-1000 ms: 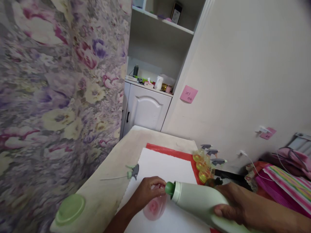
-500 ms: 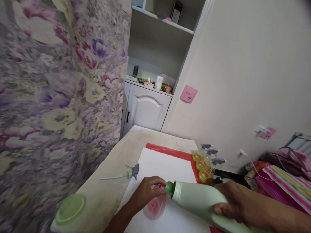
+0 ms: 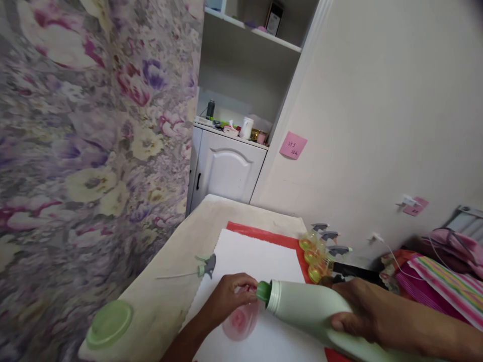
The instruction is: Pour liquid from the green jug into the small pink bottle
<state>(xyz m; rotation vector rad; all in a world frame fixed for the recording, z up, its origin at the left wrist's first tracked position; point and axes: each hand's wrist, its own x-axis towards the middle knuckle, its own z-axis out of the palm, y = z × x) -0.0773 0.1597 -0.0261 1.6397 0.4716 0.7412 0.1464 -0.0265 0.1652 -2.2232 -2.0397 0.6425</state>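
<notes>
My right hand (image 3: 358, 314) grips a large pale green bottle (image 3: 309, 311) tipped on its side, its green spout (image 3: 263, 291) pointing left. My left hand (image 3: 230, 296) holds a small clear bottle with pink liquid (image 3: 239, 319) upright on the white sheet (image 3: 256, 261), its mouth right under the green spout. My fingers hide the small bottle's neck. A loose grey spray nozzle with a long tube (image 3: 206, 266) lies on the table just left of the white sheet.
Three small yellow spray bottles (image 3: 317, 251) stand at the red mat's (image 3: 264, 235) right edge by the wall. A green lid (image 3: 108, 324) lies at the table's near left corner. A floral curtain (image 3: 86, 141) hangs left, a white cupboard (image 3: 226, 166) behind, striped cloth (image 3: 449, 286) right.
</notes>
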